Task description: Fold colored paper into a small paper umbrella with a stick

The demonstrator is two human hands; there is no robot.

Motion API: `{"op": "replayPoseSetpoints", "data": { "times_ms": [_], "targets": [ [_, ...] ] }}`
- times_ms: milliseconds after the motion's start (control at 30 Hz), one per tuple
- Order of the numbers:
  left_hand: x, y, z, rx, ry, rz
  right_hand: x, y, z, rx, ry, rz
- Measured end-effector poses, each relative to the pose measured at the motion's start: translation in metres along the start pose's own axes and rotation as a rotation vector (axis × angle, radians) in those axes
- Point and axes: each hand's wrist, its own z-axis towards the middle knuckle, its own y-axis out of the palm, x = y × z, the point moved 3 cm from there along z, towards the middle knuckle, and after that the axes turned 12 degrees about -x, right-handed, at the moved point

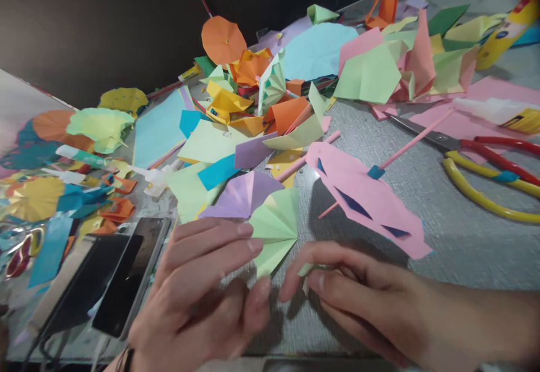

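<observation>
My left hand [206, 287] is open, its fingers stretched out and thumb apart. Its fingertips overlap the edge of a pleated light green paper piece [276, 223]; whether they press on it I cannot tell. A pleated purple paper piece [244, 195] lies just behind. Between the thumb and finger of my right hand [354, 287] a small light green paper scrap [306, 270] is pinched, mostly hidden. Beyond that hand a pink paper umbrella [363, 189] with dark blue patches lies on its side, a pink stick [415, 138] through it held by a blue band.
Scissors [459, 147] with red and yellow handles lie at the right, near a glue bottle [498, 110]. Coloured paper scraps and paper discs [318, 51] heap along the back. At the left are a phone [130, 276], cables and another glue bottle [156, 175].
</observation>
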Motion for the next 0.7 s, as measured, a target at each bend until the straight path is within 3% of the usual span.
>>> {"op": "replayPoseSetpoints", "data": {
  "times_ms": [133,267,367,533,700],
  "targets": [
    [-0.011,0.007,0.010,0.083,-0.151,-0.101,-0.003,-0.002,0.000,-0.008,0.020,-0.057],
    [-0.024,0.010,0.012,0.272,-0.099,-0.208,-0.006,-0.002,-0.001,0.003,0.042,-0.059],
    [-0.023,0.010,0.012,0.198,-0.054,-0.223,-0.005,-0.001,-0.001,-0.018,0.039,-0.030],
    [-0.004,0.007,0.017,-0.009,0.008,-0.241,-0.001,0.000,0.001,-0.039,-0.015,0.054],
    [0.004,0.005,0.020,-0.108,0.022,-0.302,-0.001,-0.003,0.002,-0.054,0.025,-0.021]
  ]
}}
